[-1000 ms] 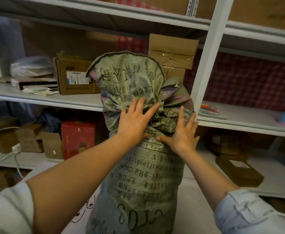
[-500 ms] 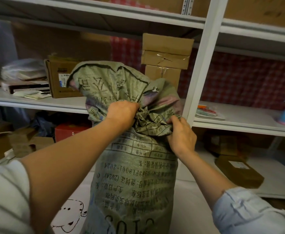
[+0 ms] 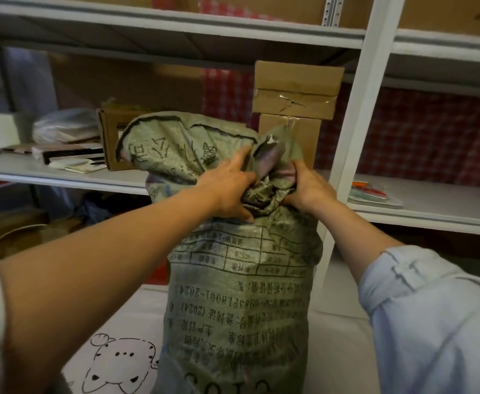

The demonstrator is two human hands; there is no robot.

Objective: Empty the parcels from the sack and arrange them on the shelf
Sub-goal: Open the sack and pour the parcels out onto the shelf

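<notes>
One sack (image 3: 239, 280), two hands — left hand (image 3: 227, 191), right hand (image 3: 310, 189) — and three cardboard boxes (image 3: 297, 89) on the shelf (image 3: 62, 174).

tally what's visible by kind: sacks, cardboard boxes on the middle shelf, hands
Sacks: 1, the green woven sack, neck bunched shut
Cardboard boxes on the middle shelf: 3, open box at left, top box stacked on lower box
Hands: 2, left hand and right hand, both gripping the sack's neck
Total: 6

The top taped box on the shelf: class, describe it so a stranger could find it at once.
Find the white shelf post right of centre. Just left of it, behind the green sack, two cardboard boxes stand stacked. The top box is the wider one, with torn clear tape across its front.
</notes>
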